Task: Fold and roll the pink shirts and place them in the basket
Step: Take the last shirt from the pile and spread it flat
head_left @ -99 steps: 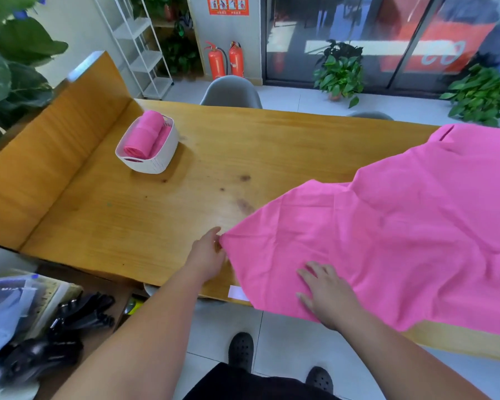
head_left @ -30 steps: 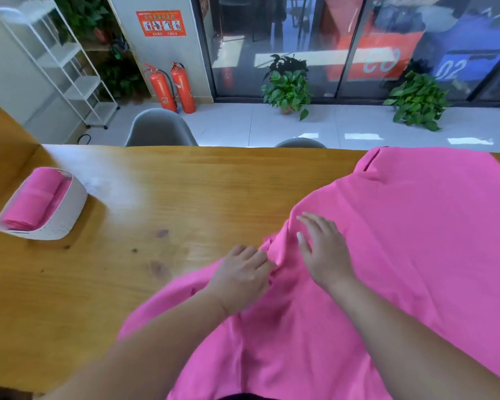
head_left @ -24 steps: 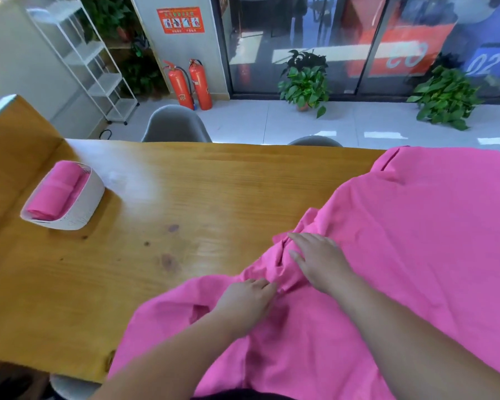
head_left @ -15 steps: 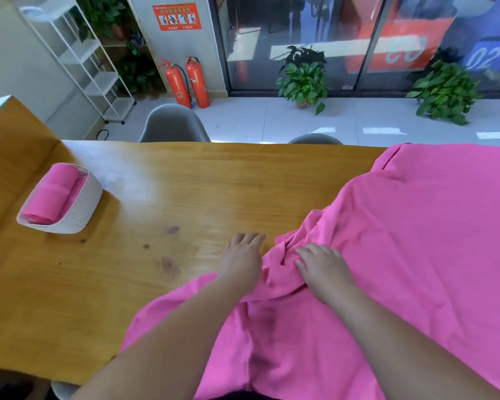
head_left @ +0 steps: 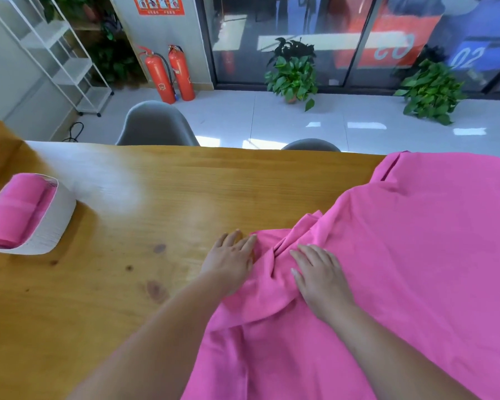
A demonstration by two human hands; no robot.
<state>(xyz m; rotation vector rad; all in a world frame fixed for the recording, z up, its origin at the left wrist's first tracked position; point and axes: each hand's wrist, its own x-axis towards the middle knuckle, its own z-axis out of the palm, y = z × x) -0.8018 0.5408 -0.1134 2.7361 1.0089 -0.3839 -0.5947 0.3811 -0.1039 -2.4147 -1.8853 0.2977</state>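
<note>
Wooden counter [head_left: 133,284]: pink shirt [head_left: 401,269] spread; left hand [head_left: 231,262] and right hand [head_left: 318,274] flat, fingers straight, together. White basket [head_left: 51,226] holds rolled shirt [head_left: 15,215].

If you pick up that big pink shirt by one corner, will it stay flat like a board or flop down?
Probably flop: the big pink cloth shirt bunches into soft folds between the left hand and right hand. It would likely slide easily when pushed, since the wooden table looks smooth and glossy.
</note>
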